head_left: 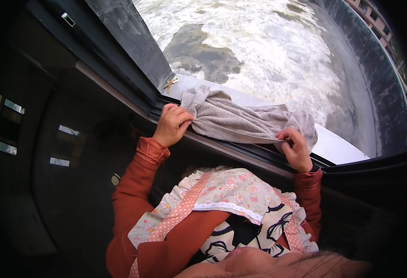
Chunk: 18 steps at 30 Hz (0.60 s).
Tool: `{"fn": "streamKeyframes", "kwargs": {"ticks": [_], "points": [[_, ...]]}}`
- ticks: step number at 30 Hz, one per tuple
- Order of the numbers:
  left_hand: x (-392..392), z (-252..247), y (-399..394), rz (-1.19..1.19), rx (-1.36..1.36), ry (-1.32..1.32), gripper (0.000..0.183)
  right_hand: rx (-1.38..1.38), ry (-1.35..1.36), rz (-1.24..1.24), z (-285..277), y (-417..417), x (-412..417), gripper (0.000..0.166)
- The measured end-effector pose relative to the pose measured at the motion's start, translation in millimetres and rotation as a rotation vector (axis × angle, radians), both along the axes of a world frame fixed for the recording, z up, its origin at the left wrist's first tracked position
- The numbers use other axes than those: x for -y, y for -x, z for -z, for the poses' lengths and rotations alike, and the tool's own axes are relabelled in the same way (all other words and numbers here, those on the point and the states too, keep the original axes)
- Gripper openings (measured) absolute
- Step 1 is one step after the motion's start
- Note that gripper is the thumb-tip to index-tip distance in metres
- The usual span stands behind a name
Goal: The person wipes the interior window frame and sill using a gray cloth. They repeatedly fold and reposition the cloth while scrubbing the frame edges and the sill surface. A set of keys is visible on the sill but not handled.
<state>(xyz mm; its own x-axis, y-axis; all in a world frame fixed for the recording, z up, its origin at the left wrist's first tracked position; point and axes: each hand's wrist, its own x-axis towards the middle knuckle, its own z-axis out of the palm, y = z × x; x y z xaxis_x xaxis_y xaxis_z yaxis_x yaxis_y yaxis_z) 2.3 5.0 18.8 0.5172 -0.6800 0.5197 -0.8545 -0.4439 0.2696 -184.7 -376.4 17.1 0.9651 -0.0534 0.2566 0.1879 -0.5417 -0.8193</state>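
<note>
A grey terry towel (238,116) lies bunched and stretched along the sill of an open window. My left hand (172,124) pinches the towel's near left edge between thumb and fingers. At the other end, my right hand (296,148) grips the near right edge, the fingers curled over it. Between both hands the near hem is pulled fairly straight, just above the dark window track (245,149). Part of the cloth drapes over the pale outer sill (335,144), and its far side is crumpled in folds.
Small keys (171,83) lie on the sill's left corner. A dark window frame (113,62) with a latch (68,19) rises at left. Outside is a stained concrete surface (276,59) bounded by a dark low wall (373,62). A floral apron (231,187) covers my chest below the sill.
</note>
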Motion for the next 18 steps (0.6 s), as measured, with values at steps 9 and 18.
{"fn": "streamKeyframes", "kwargs": {"ticks": [9, 18], "points": [[-19, -12, -2, -0.164, 0.107, 0.000, 0.021, 0.191, 0.109, -0.045, -18, -19, -24, 0.020], [-16, 12, 26, -0.253, -0.044, -0.176, 0.013, 0.146, 0.113, -0.076, 11, -20, -26, 0.017]]}}
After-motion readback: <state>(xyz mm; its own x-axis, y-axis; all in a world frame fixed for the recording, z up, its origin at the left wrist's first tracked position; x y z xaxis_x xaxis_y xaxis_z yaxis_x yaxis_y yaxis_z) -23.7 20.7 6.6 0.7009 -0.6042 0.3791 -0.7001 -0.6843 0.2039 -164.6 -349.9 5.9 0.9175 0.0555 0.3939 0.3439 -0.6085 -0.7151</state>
